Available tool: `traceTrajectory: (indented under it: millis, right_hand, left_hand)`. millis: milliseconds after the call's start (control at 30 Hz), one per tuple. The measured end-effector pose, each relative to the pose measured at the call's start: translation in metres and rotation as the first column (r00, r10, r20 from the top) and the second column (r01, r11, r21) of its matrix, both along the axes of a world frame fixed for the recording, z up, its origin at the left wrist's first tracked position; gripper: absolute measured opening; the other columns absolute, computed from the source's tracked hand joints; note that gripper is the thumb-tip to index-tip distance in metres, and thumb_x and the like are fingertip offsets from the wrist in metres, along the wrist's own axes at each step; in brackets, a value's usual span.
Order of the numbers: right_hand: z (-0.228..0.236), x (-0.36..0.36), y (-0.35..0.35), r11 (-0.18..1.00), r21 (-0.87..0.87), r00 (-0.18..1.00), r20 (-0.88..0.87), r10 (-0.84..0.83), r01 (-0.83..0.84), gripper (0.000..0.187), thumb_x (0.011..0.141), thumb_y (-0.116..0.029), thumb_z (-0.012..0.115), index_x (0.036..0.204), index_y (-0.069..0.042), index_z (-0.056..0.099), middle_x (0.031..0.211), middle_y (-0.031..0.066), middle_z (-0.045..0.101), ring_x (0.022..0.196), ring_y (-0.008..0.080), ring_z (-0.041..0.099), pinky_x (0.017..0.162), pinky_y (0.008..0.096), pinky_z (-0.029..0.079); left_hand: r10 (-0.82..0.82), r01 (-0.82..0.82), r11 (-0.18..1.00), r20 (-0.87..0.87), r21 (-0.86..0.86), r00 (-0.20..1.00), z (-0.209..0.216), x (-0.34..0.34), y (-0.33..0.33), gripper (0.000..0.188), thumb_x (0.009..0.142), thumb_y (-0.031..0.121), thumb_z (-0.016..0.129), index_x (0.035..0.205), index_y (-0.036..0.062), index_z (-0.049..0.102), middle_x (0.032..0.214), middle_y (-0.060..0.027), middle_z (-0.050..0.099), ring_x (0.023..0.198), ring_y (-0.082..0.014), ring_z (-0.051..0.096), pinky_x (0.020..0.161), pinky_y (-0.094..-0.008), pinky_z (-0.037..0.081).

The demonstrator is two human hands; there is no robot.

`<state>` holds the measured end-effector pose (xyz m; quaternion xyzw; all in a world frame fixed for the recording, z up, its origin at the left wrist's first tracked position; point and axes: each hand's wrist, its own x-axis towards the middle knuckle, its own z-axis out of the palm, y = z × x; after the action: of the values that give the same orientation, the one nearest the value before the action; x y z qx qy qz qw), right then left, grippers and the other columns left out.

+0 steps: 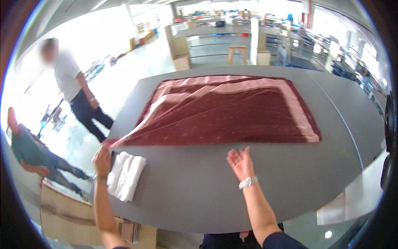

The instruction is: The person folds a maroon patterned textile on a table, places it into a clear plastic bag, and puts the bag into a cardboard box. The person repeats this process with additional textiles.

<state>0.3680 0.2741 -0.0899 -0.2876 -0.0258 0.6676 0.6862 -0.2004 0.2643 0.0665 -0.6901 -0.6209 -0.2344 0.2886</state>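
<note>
A dark red cloth (232, 112) with pink border bands lies spread over the far half of the grey table. Its near left corner is pinched in my left hand (102, 159), which pulls the fabric out to the left in slanting folds. The far right part of the cloth lies fairly flat. My right hand (241, 163) hovers a little short of the cloth's near edge, palm turned up and fingers apart, holding nothing. Beside my left hand rests a folded white bundle (126, 176), perhaps cloth or plastic.
The grey table (199, 186) has a pale seam (338, 110) down its right side. Two people stand beyond its left edge, one in a white shirt (66, 74), one in a green top (29, 147). A wooden stool (237, 50) and shelving stand behind. Cardboard (66, 209) is at lower left.
</note>
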Motion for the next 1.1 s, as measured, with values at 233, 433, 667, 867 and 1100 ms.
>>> traceTrajectory:
  millis: [233,433,667,867,1100]
  right_hand:
    - [-0.034,0.286,0.071,0.791,-0.078,0.745,0.401,-0.533,0.607,0.075,0.089,-0.052,0.077,0.137,0.002,0.058,0.141,0.0170,0.060,0.125,0.0308,0.060,0.109,0.0500,0.047]
    - [-0.055,0.481,0.064,0.541,-0.033,0.263,0.897,-0.354,0.841,0.063,0.087,-0.030,0.080,0.126,0.015,0.061,0.130,0.0260,0.065,0.118,0.0341,0.066,0.100,0.0456,0.054]
    - [-0.085,0.495,-0.059,0.797,0.002,0.598,0.660,-0.455,0.604,0.033,0.088,-0.005,0.064,0.118,0.006,0.069,0.113,0.0152,0.073,0.107,0.0272,0.070,0.090,0.0430,0.058]
    - [-0.074,0.506,-0.251,0.764,0.093,0.637,0.493,-0.592,0.638,0.039,0.102,-0.017,0.053,0.130,0.009,0.061,0.131,0.0178,0.067,0.117,0.0287,0.067,0.102,0.0456,0.053]
    - [0.110,0.348,-0.195,0.712,0.474,0.063,0.809,-0.585,0.517,0.032,0.105,-0.031,0.057,0.104,0.000,0.067,0.086,0.0093,0.072,0.070,0.0174,0.070,0.063,0.0315,0.060]
  left_hand:
    - [0.116,-0.123,0.989,-0.082,-0.079,0.990,0.007,-0.053,-0.179,0.021,0.099,0.008,0.057,0.119,0.0055,0.061,0.106,-0.0188,0.069,0.100,-0.0387,0.067,0.086,-0.0484,0.054]
    - [0.108,-0.102,0.990,0.061,-0.099,0.992,-0.058,-0.061,-0.207,0.022,0.093,0.006,0.062,0.115,0.0080,0.065,0.107,-0.0136,0.070,0.102,-0.0350,0.067,0.088,-0.0461,0.054]
    - [0.296,-0.268,0.948,0.172,-0.170,0.940,-0.056,-0.069,-0.244,0.011,0.098,0.006,0.058,0.104,0.0068,0.068,0.101,-0.0125,0.069,0.097,-0.0324,0.066,0.088,-0.0428,0.053]
    - [0.037,-0.028,0.999,0.541,-0.025,0.840,-0.079,-0.072,-0.230,0.010,0.100,0.005,0.056,0.100,0.0031,0.066,0.099,-0.0132,0.065,0.095,-0.0298,0.064,0.087,-0.0398,0.052]
    - [-0.396,0.395,0.918,0.037,0.024,0.918,0.083,0.189,-0.096,0.025,0.084,0.006,0.061,0.104,0.0094,0.075,0.099,-0.0067,0.072,0.092,-0.0282,0.067,0.086,-0.0384,0.053]
